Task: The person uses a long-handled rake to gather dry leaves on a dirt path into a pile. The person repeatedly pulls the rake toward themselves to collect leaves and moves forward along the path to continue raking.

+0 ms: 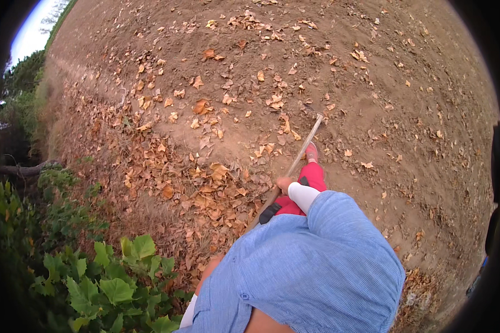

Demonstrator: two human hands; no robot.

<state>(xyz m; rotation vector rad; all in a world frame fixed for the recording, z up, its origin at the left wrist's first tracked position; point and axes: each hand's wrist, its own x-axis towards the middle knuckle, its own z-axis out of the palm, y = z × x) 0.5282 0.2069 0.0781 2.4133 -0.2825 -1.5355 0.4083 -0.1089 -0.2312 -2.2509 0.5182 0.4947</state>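
Note:
My right hand (284, 184), its wrist in a white sleeve (303, 196), is closed around the wooden handle (302, 152) of a long tool that looks like a hoe. The handle slants away from my body to bare soil ahead. At its far end a thin dark metal head (310, 108) lies low against the ground, partly lost among leaves. The near end of the handle passes behind my blue shirt (308, 266). Part of my left hand or forearm (209, 268) shows at the shirt's edge above a white sleeve; its fingers are hidden.
Dry fallen leaves (216, 195) lie thick on the left and scattered over the brown soil (400, 137). A leafy green plant (112, 283) grows low at left, near a branch (25, 170). My foot in a red shoe (311, 152) is close beside the handle.

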